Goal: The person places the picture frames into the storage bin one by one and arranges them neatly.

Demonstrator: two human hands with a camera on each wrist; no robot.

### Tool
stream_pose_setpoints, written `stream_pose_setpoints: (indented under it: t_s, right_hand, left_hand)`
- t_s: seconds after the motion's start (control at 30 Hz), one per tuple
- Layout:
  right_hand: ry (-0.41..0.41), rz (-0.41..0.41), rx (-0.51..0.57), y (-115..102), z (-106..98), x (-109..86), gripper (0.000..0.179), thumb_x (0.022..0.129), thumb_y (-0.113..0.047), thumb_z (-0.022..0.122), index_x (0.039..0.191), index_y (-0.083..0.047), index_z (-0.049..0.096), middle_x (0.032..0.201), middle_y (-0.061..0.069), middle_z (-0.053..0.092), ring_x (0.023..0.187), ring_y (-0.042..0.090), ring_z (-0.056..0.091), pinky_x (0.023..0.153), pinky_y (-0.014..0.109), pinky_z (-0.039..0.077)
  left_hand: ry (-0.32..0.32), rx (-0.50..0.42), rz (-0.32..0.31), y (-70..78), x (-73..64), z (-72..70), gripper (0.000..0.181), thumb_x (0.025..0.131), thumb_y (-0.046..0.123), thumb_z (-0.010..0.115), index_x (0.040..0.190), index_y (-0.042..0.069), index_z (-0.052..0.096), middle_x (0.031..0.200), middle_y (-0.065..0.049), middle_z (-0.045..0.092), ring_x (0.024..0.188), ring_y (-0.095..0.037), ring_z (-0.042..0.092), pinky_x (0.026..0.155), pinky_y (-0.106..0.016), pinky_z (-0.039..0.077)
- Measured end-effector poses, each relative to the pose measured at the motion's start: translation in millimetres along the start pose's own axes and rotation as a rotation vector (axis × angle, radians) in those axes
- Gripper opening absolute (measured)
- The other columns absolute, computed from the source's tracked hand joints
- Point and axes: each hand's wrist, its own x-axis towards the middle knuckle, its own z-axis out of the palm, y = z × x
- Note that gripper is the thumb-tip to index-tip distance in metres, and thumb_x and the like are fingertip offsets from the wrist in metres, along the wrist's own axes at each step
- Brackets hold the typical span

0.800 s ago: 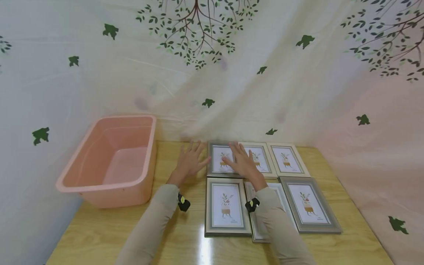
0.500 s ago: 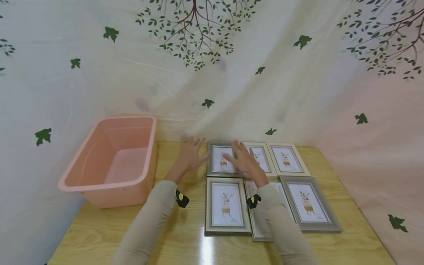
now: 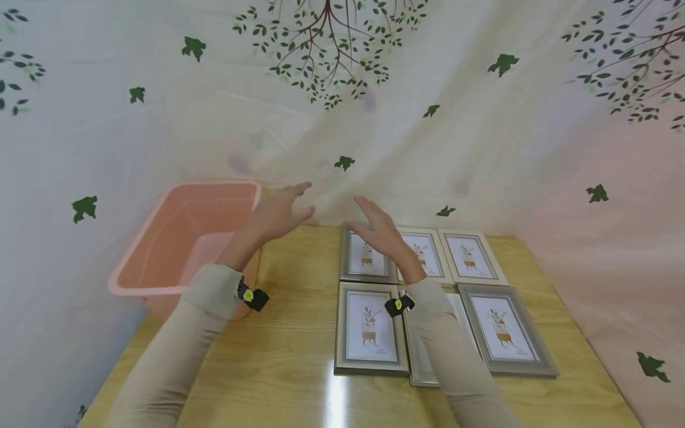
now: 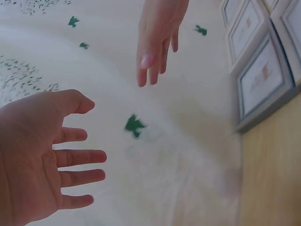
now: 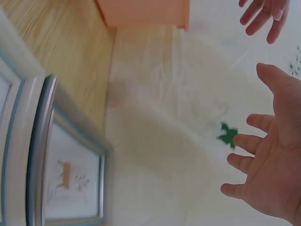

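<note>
Both hands are raised above the table with nothing in them. My left hand point(image 3: 275, 215) overlaps the right rim of the pink basin point(image 3: 184, 291) in the head view, fingers stretched out. In the left wrist view, the palm and spread fingers of that hand point(image 4: 35, 155) show bare. My right hand point(image 3: 382, 232) hovers over the dark grey picture frame point(image 3: 348, 270) at the back left of the group, palm turned inward. The right wrist view shows this hand point(image 5: 277, 150) with its fingers apart. Below the right forearm lies a silver picture frame point(image 3: 423, 374), partly hidden by the sleeve.
Picture frames stand in two rows: a cream frame point(image 3: 446, 270) and another cream frame point(image 3: 495, 270) at the back, a champagne frame point(image 3: 341, 333) and a grey frame point(image 3: 540, 351) in front. A patterned curtain point(image 3: 299, 137) hangs behind the wooden table point(image 3: 294, 333).
Both hands have lifted up from low over the table. The left hand has also swung left toward the basin. The frames and the basin have stayed in place.
</note>
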Motion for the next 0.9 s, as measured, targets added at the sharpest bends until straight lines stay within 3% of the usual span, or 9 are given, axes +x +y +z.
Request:
stream_pose_setpoints:
  t_s: [0.1,0.23,0.37,0.47,0.63,0.77,0.9]
  right_hand:
    - [-0.016,-0.054,0.036,-17,5,9.1,0.074,0.103,-0.049,0.051,0.161,-0.012,0.025,0.167,0.007,0.020,0.153,0.026,0.015,0.122,0.045,0.014]
    - [-0.052,-0.090,0.101,-40,14,18.0,0.078,0.102,-0.056,0.049,0.162,-0.014,0.023,0.167,0.004,0.018,0.153,0.023,0.014,0.122,0.042,0.015]
    - [-0.088,-0.101,0.196,-63,28,25.8,0.080,0.100,-0.060,0.049,0.162,-0.017,0.024,0.167,0.000,0.019,0.152,0.016,0.015,0.122,0.039,0.016]
    - [-0.121,-0.096,0.257,-79,41,30.3,0.075,0.101,-0.054,0.053,0.162,-0.021,0.025,0.166,-0.002,0.020,0.151,0.012,0.016,0.121,0.039,0.019]
    - [-0.199,-0.142,0.243,-97,66,36.7,0.073,0.102,-0.046,0.055,0.162,-0.019,0.024,0.167,0.001,0.019,0.152,0.015,0.015,0.121,0.039,0.018]
    - [-0.229,-0.204,0.184,-103,84,42.9,0.072,0.103,-0.043,0.055,0.161,-0.013,0.025,0.167,0.006,0.018,0.153,0.019,0.014,0.122,0.036,0.015]
    - [-0.227,-0.229,0.144,-107,96,48.6,0.071,0.103,-0.042,0.055,0.160,-0.010,0.028,0.167,0.008,0.019,0.153,0.022,0.015,0.122,0.038,0.014]
  left_hand:
    - [-0.046,-0.082,-0.023,-16.7,-11.3,-34.2,0.063,0.104,0.035,0.053,0.157,0.006,0.034,0.153,-0.022,0.041,0.137,-0.043,0.041,0.110,-0.060,0.034]
    - [-0.058,-0.103,-0.084,-48.7,-27.7,-75.5,0.061,0.105,0.030,0.052,0.157,0.004,0.033,0.156,-0.024,0.036,0.138,-0.046,0.037,0.108,-0.063,0.034]
    - [-0.050,-0.059,-0.160,-94.3,-47.9,-110.8,0.064,0.104,0.031,0.055,0.156,0.001,0.032,0.154,-0.030,0.036,0.135,-0.051,0.038,0.104,-0.067,0.037]
    - [-0.086,-0.091,-0.241,-133.5,-68.3,-128.9,0.068,0.105,0.034,0.054,0.157,-0.001,0.027,0.154,-0.034,0.031,0.135,-0.056,0.034,0.103,-0.070,0.035]
    - [-0.164,-0.189,-0.344,-181.6,-105.8,-137.3,0.068,0.107,0.030,0.052,0.157,-0.004,0.021,0.153,-0.039,0.026,0.135,-0.060,0.030,0.103,-0.074,0.031]
    - [-0.198,-0.211,-0.381,-201.2,-126.2,-134.2,0.068,0.107,0.026,0.052,0.156,-0.007,0.020,0.153,-0.041,0.024,0.136,-0.061,0.027,0.103,-0.074,0.030]
    - [-0.212,-0.242,-0.399,-213.2,-137.4,-129.4,0.068,0.107,0.021,0.052,0.156,-0.008,0.016,0.152,-0.044,0.020,0.136,-0.063,0.025,0.103,-0.074,0.029]
